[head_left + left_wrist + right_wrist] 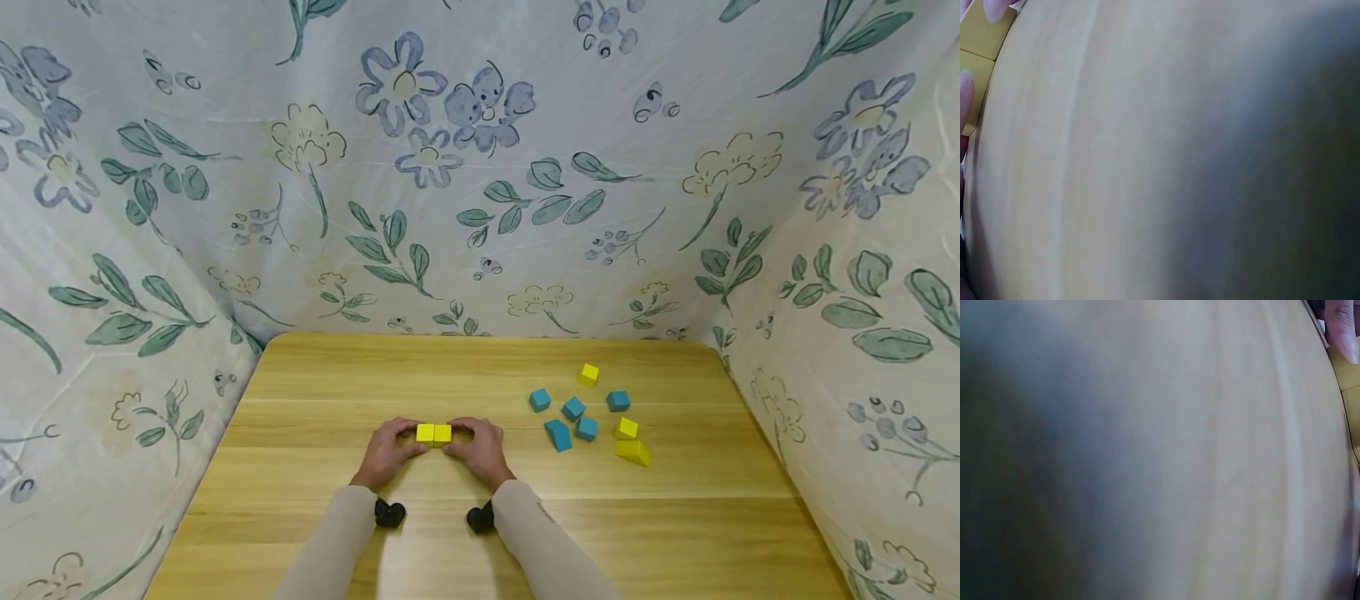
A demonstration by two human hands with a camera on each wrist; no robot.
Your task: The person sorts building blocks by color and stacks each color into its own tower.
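Note:
Two yellow blocks sit side by side on the table, their inner faces touching or nearly so. My left hand (384, 452) pinches the left yellow block (425, 434) between thumb and fingers. On the other side, my right hand (484, 452) grips the right yellow block (443, 434) in the same way. At the top left corner of the left wrist view, a yellow block (986, 31) shows with fingertips on it. The right wrist view catches a yellow block (1347, 372) at its right edge, under a thumb or finger. The far sides of both blocks are hidden.
Right of my hands lie several blue blocks, among them a blue cube (540, 400) and a slanted blue block (558, 435). A yellow cube (588, 375), another yellow cube (626, 428) and a yellow wedge (633, 452) lie there too. Floral cloth (480, 250) surrounds the wooden table (337, 375).

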